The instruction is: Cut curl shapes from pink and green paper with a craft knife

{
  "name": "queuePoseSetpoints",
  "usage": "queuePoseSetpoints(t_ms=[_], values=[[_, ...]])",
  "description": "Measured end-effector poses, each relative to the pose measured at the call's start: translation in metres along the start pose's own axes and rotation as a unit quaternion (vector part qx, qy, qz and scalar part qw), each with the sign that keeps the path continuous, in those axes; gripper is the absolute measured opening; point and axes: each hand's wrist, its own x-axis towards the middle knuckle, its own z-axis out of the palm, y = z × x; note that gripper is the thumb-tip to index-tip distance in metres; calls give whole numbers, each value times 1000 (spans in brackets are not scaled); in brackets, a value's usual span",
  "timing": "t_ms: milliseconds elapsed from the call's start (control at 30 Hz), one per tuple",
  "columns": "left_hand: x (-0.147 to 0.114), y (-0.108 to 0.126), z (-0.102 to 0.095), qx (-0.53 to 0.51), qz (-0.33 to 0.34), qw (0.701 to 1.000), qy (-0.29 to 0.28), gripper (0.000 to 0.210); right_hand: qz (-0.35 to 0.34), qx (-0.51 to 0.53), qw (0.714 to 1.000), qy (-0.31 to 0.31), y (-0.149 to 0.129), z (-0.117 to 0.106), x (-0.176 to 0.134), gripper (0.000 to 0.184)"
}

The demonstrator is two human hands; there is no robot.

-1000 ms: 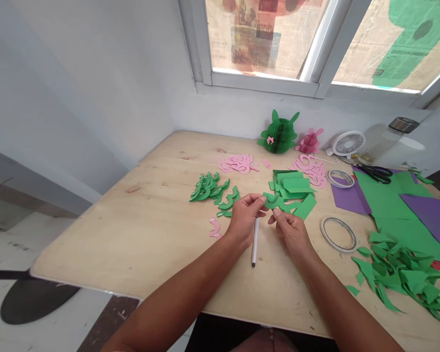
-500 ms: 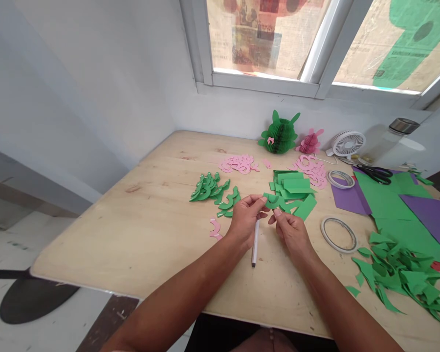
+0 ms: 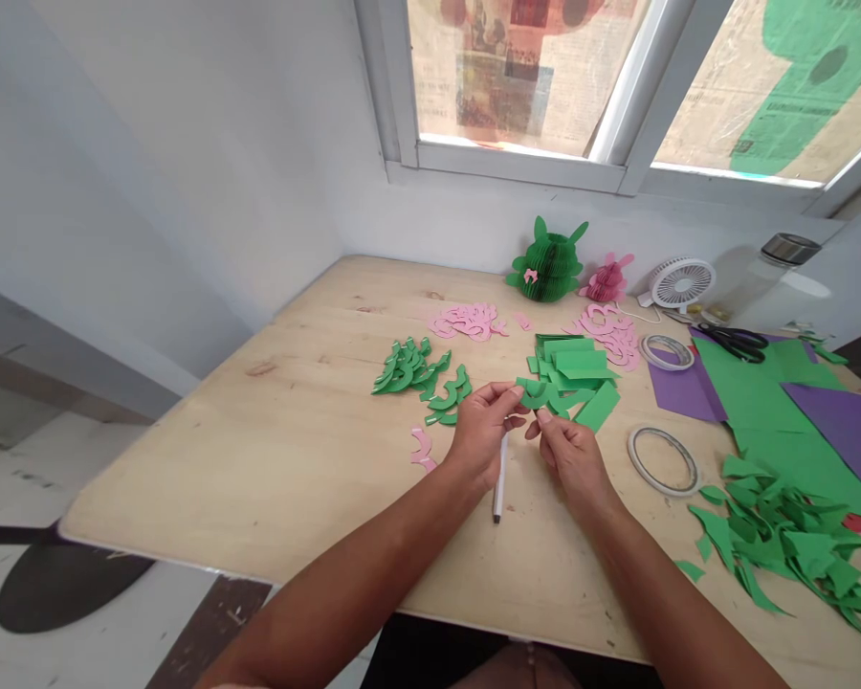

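Between my two hands, over the middle of the table, is a curved green paper cutout (image 3: 533,389). My left hand (image 3: 484,421) pinches its left end between thumb and fingers. My right hand (image 3: 570,450) is closed at the cutout's lower edge, with the thumb and fingertips pressed together there; its exact grip is partly hidden. Below my left hand lies a white pen (image 3: 500,483) with a dark tip. Folded green paper pieces (image 3: 578,364) are stacked just behind the cutout. To the left sit wavy green cutouts (image 3: 406,366) and a pink curved cutout (image 3: 422,445).
Pink cutouts (image 3: 468,322) lie farther back, before a green paper rabbit (image 3: 547,263) and a pink one (image 3: 607,279). At right are tape rolls (image 3: 664,461), black scissors (image 3: 733,341), purple paper (image 3: 678,385), green scraps (image 3: 782,526), a small fan (image 3: 681,282) and a clear bottle (image 3: 767,282).
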Motion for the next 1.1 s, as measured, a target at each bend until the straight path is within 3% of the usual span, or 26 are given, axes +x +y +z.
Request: queuePoseSetpoints(t_ms=[1100], values=[[0, 0, 0, 24, 14, 1000, 10, 27, -7, -18, 1000, -6, 2, -3, 1, 56]])
